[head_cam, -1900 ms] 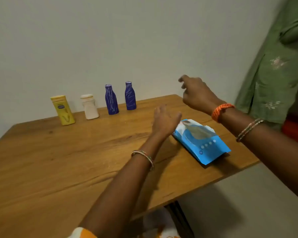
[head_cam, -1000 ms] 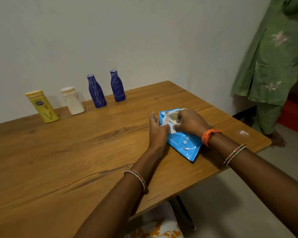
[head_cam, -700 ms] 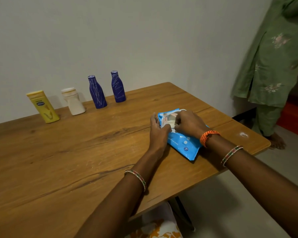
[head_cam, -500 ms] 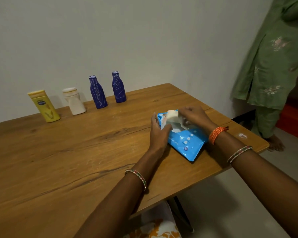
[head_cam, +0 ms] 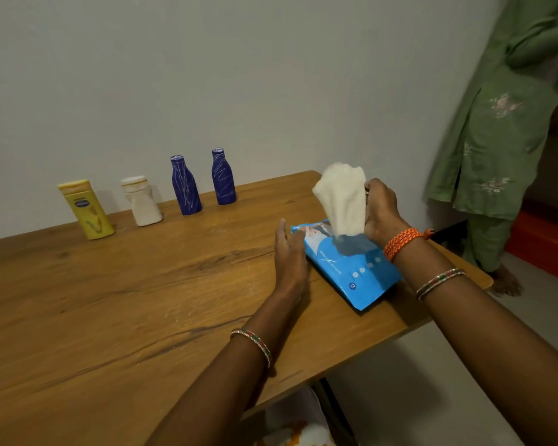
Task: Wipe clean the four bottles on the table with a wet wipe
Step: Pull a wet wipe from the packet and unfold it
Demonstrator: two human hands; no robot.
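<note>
Four bottles stand in a row at the table's far edge by the wall: a yellow bottle (head_cam: 86, 209), a white bottle (head_cam: 141, 201), and two dark blue bottles (head_cam: 185, 185) (head_cam: 223, 177). A blue wet-wipe pack (head_cam: 351, 268) lies near the table's right side. My right hand (head_cam: 382, 209) pinches a white wet wipe (head_cam: 342, 197) lifted above the pack, its lower end still in the opening. My left hand (head_cam: 289, 254) rests flat with straight fingers against the pack's left edge.
The wooden table (head_cam: 126, 300) has its right edge close to the pack. A person in green clothing (head_cam: 503, 130) stands barefoot to the right of the table. An orange-red object (head_cam: 545, 243) sits on the floor behind them.
My right hand opened the pack's flap and has pulled a white wipe upward out of it. My left hand stayed against the pack's left edge.
</note>
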